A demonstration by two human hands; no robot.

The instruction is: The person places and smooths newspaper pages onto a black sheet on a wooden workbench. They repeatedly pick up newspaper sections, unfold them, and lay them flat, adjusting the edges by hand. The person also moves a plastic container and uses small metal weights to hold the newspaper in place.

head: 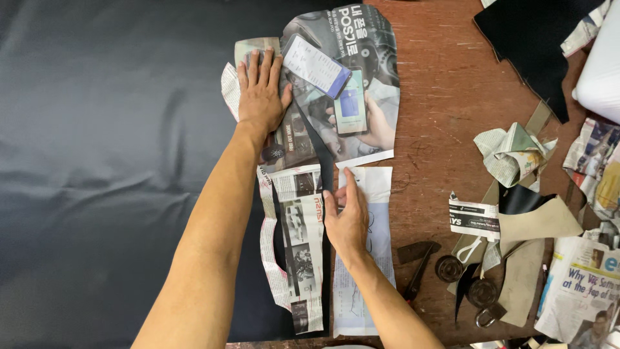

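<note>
Hands of one person press flat on newspaper cut-outs laid over a sheet of black leather (97, 161) on a worn reddish wooden table (445, 84), seen from above. The left hand (261, 90) lies palm down with its fingers straight and close together, gripping nothing, on the top of a narrow strip-like newspaper pattern (297, 252) that runs from under that hand back toward the person's body. Just to the right of this hand lies a large rounded newspaper piece (361, 58) printed with a picture of phones, its lower edge reaching down toward the other hand. The right hand (347, 216) rests with fingers loosely spread and slightly bent, fingertips pushing down on the upper end of a pale, mostly white paper panel (374, 258); it pins the paper rather than grasping it, and the thumb sits at the edge where that panel meets the narrow strip. To the right of this hand, on bare wood, lie dark metal shears (416, 268), and just beyond them round metal weights (449, 268). Farther right are tan leather offcuts (536, 226), a crumpled ball of newspaper (510, 152) and loose newspaper sheets (581, 284). Well beyond both hands, at the far right corner, lies another piece of black leather (536, 39).
</note>
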